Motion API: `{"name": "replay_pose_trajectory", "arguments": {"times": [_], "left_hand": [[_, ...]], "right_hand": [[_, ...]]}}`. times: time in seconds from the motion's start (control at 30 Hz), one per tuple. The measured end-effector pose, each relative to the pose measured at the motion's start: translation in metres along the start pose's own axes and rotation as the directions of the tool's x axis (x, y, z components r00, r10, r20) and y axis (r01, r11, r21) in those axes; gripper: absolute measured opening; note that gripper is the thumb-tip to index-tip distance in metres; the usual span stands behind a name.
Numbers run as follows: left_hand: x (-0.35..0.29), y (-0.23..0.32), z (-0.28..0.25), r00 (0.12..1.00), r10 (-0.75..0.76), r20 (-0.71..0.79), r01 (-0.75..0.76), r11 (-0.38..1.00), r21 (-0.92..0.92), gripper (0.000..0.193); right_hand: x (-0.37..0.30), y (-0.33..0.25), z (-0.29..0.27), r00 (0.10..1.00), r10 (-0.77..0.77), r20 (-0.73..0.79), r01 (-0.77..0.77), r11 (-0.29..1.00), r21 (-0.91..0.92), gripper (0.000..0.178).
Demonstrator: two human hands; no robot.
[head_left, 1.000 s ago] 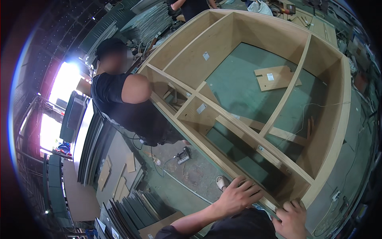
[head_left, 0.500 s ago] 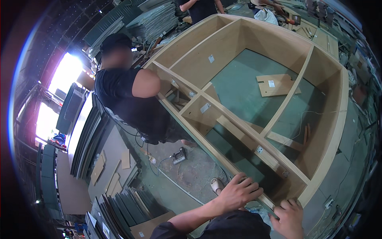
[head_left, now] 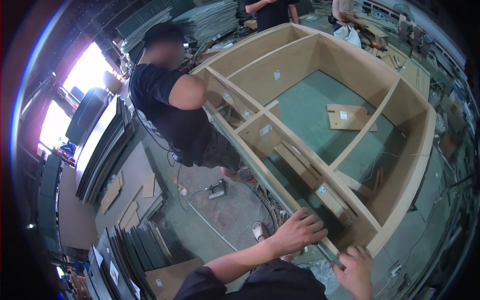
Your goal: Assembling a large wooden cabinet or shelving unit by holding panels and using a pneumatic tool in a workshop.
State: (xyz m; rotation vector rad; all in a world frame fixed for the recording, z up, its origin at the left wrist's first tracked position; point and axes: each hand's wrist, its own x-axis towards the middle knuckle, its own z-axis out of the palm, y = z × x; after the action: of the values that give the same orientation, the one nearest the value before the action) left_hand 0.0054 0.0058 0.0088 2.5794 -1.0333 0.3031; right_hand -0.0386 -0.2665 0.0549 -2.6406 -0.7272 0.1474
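As seen from above, keeping to the near corner of a large wooden cabinet frame, with its compartments opening upward; lying directly ahead of both hands, spreading away forward and to either side, with the long outer rail running off forward and to the left; resting on this rail with the left hand, a little farther along, with fingers bent over the top edge toward the narrow compartment; impossible to tell how tightly, with the thumb hidden; clasping the corner itself with the right hand, with fingers over the top and the thumb against the outer side, pinching the wood between; closer to the corner on the right, closer to the middle of the rail on the left; sharing the same rail, well beyond the left hand, with a co-worker in a dark shirt; bearing also a loose notched panel inside the largest compartment, well apart from both hands.
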Motion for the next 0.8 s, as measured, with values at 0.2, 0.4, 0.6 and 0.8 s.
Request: {"name": "replay_pose_trajectory", "arguments": {"times": [0.2,0.4,0.6,0.8], "left_hand": [[-0.0007,0.003,-0.0024,1.0,-0.011,0.013,0.011,1.0,-0.014,0.034],[-0.0015,0.0034,0.0,1.0,-0.013,-0.001,0.013,1.0,-0.02,0.038],[-0.0029,0.0048,0.0032,0.999,-0.017,-0.028,0.016,1.0,-0.018,0.046],[-0.0036,0.005,0.0072,0.998,-0.01,-0.063,0.01,1.0,0.006,0.048]], "right_hand": [[-0.0017,-0.0004,0.0002,1.0,0.018,0.017,-0.018,1.0,-0.001,0.025],[-0.0016,-0.0018,-0.002,1.0,0.007,0.02,-0.006,1.0,-0.007,0.028],[-0.0022,-0.0042,-0.0041,1.0,0.01,0.015,-0.01,1.0,-0.009,0.029],[-0.0029,-0.0061,-0.0055,1.0,0.018,0.022,-0.018,1.0,-0.01,0.03]]}}
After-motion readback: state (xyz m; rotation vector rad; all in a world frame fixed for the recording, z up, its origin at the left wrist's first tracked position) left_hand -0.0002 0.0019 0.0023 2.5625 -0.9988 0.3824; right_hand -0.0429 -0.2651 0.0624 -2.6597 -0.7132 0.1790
